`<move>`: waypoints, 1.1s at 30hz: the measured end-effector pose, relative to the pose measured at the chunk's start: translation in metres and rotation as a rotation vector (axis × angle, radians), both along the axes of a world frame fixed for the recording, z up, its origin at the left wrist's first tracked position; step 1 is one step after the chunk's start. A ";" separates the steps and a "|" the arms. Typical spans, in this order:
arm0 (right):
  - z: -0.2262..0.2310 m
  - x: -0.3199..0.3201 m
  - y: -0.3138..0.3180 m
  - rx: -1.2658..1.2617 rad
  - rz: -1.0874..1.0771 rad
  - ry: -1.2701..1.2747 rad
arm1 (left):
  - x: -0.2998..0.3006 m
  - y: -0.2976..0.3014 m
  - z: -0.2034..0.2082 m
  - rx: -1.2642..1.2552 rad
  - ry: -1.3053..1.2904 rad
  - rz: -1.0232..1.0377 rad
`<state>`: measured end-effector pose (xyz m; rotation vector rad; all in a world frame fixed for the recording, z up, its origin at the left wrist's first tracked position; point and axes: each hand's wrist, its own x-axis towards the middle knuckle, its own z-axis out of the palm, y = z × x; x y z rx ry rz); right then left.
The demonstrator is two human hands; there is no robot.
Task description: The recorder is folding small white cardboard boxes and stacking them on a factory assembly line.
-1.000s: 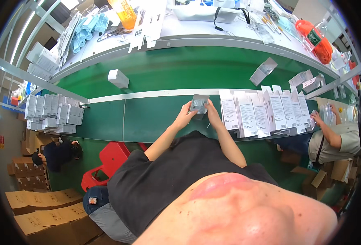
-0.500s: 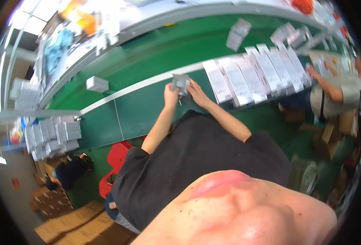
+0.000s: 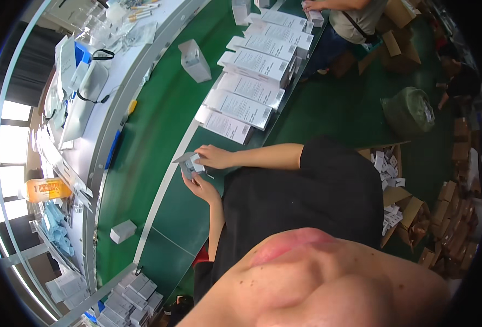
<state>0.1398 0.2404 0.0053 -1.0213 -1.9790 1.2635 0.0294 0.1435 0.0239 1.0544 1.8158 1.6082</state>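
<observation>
My left hand (image 3: 199, 188) and right hand (image 3: 215, 156) grip a small box (image 3: 188, 168) between them, probably to steady it with its flap (image 3: 182, 157) open. It is over the dark bench (image 3: 178, 218), near white cartons (image 3: 233, 126) packed in a row, seemingly to save room; a lone box (image 3: 123, 232) lies on the green belt (image 3: 126, 180) beyond

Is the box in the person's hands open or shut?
Open at one end: the box has a flap sticking out, not folded down.
</observation>
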 end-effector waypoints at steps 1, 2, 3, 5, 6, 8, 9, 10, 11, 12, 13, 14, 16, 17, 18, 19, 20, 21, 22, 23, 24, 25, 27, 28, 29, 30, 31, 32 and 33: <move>-0.006 -0.001 0.001 0.018 -0.001 -0.006 | 0.005 0.003 0.002 0.064 0.029 -0.002; 0.008 0.002 0.000 -0.020 -0.010 -0.015 | 0.005 0.005 0.001 0.079 0.020 -0.005; 0.021 0.006 -0.004 -0.058 -0.019 -0.025 | 0.004 0.004 0.001 0.052 0.109 -0.016; 0.025 0.001 -0.013 -0.018 -0.044 0.078 | -0.001 0.000 0.004 0.004 0.291 -0.030; 0.026 -0.001 -0.014 0.001 -0.060 0.188 | -0.004 -0.002 0.005 -0.023 0.384 -0.031; 0.033 0.006 -0.011 0.070 -0.008 0.234 | -0.004 0.001 0.008 -0.002 0.403 -0.055; 0.037 0.006 -0.010 0.121 0.055 0.286 | -0.006 0.001 0.009 0.000 0.428 -0.071; 0.041 0.007 -0.009 0.171 0.120 0.337 | -0.009 0.000 0.010 0.000 0.455 -0.086; 0.046 0.006 -0.008 0.221 0.186 0.388 | -0.011 0.000 0.011 0.000 0.482 -0.100; 0.052 0.004 -0.007 0.231 0.184 0.393 | -0.014 0.001 0.011 0.010 0.489 -0.101; 0.058 0.003 -0.007 0.282 0.220 0.273 | -0.016 0.001 0.010 -0.006 0.493 -0.119; 0.061 0.000 -0.007 0.328 0.264 0.150 | -0.018 -0.001 0.007 -0.026 0.494 -0.128; 0.068 -0.004 -0.007 0.418 0.344 -0.096 | -0.020 -0.001 0.001 -0.068 0.496 -0.147; 0.068 -0.008 -0.008 0.421 0.358 -0.087 | -0.020 -0.003 0.000 -0.045 0.451 -0.158; 0.068 -0.010 -0.007 0.535 0.259 -0.075 | -0.020 -0.001 -0.002 -0.024 0.407 -0.168; 0.066 -0.011 -0.009 0.639 0.152 -0.065 | -0.023 0.004 -0.013 -0.033 0.410 -0.160; 0.063 -0.018 -0.016 0.738 0.072 -0.041 | -0.029 0.003 -0.027 -0.028 0.392 -0.191; 0.059 -0.025 -0.023 0.832 -0.009 -0.012 | -0.036 0.000 -0.040 -0.025 0.374 -0.219; 0.049 -0.027 -0.020 0.864 0.007 -0.080 | -0.033 0.002 -0.038 0.003 0.302 -0.220; 0.040 -0.027 -0.017 0.894 0.029 -0.145 | -0.028 0.003 -0.032 0.030 0.230 -0.215; 0.050 -0.026 -0.021 0.888 0.039 -0.158 | -0.031 0.003 -0.037 0.056 0.160 -0.217; 0.060 -0.026 -0.022 0.883 0.065 -0.147 | -0.040 0.000 -0.046 0.005 0.202 -0.255; 0.057 -0.028 -0.020 0.834 0.082 -0.102 | -0.042 -0.003 -0.043 -0.056 0.304 -0.278; 0.052 -0.028 -0.017 0.787 0.065 -0.069 | -0.035 0.003 -0.026 -0.068 0.373 -0.272; 0.053 -0.027 -0.017 0.788 0.145 -0.047 | -0.030 0.006 -0.021 0.040 0.410 -0.188; 0.054 -0.025 -0.017 0.793 0.130 -0.087 | -0.029 0.004 -0.015 -0.036 0.292 -0.152; 0.057 -0.023 -0.016 0.802 0.103 -0.132 | -0.028 0.005 -0.006 -0.100 0.168 -0.126; 0.060 -0.026 -0.018 0.826 0.106 -0.141 | -0.033 0.004 -0.011 -0.053 0.211 -0.104; 0.061 -0.030 -0.021 0.849 0.102 -0.151 | -0.037 0.002 -0.017 -0.011 0.259 -0.089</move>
